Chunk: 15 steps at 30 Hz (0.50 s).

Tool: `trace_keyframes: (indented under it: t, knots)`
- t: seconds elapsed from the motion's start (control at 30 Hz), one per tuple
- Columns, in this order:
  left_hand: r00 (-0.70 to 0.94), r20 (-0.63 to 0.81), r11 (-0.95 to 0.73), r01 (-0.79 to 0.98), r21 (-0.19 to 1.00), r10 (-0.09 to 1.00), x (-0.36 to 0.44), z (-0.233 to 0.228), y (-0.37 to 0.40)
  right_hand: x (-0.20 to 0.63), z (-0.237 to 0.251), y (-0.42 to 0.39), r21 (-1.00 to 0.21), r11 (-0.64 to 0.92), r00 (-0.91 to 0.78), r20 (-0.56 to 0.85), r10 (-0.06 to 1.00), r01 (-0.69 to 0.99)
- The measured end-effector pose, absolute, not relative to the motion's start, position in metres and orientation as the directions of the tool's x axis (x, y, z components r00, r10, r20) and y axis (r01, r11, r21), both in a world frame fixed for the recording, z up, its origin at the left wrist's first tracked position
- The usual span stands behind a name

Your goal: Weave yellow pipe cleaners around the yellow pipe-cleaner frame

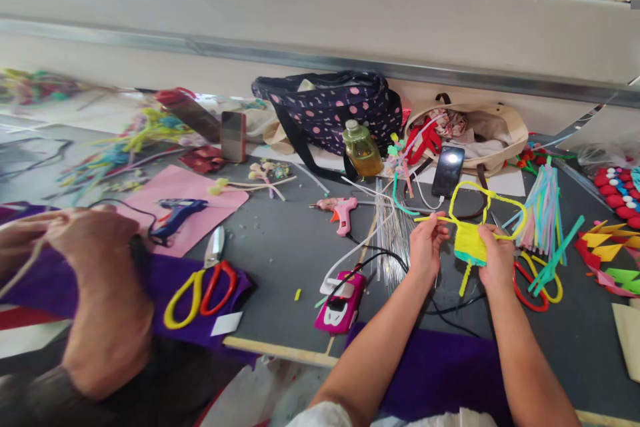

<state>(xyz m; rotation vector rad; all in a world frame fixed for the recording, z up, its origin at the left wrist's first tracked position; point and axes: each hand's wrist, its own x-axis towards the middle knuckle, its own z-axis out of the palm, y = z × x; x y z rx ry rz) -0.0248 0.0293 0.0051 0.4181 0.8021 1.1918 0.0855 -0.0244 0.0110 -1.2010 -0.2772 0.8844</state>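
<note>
Between my two hands is a yellow pipe-cleaner figure (469, 242) with a block-like body, a green lower edge and large looped shapes at its top. My right hand (497, 255) grips the body by its right side. With thumb and fingers, my left hand (428, 245) pinches a yellow pipe-cleaner end that sticks out to the left. A short twisted yellow stem points down from the body. Under and behind my left hand lies a bundle of thin silvery wires (389, 234). Scissors with red and yellow handles (531, 288) lie beside my right hand, partly under green pipe cleaners (555, 264).
A pink glue gun (344, 212), a magenta power strip (341, 302) and black cables lie left of my arms. A phone (449, 170), an oil-coloured bottle (362, 150) and bags stand behind. At left, another person's hands (83, 240) work near scissors (203, 290) and a blue glue gun (179, 217).
</note>
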Motion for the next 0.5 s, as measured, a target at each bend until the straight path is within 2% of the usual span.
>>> trace_keyframes:
  t: [0.13,0.27,0.4,0.5]
  knots:
    - [0.279,-0.303,0.411,-0.651,0.638,0.911,-0.021,0.006,0.024,0.084,0.013,-0.025,-0.913,0.088,0.665,-0.222,0.713,-0.399]
    - [0.385,-0.288,0.472,-0.574,0.669,0.877,-0.017,0.01,0.017,0.079,0.014,-0.027,-0.931,0.074,0.637,-0.184,0.749,-0.356]
    - [0.358,-0.307,0.461,-0.518,0.721,0.882,-0.018,0.014,0.016,0.076,0.015,-0.029,-0.939,0.058,0.578,-0.16,0.8,-0.34]
    - [0.346,-0.289,0.432,-0.469,0.77,0.893,-0.019,0.013,0.018,0.078,0.016,-0.028,-0.932,0.048,0.595,-0.189,0.781,-0.36]
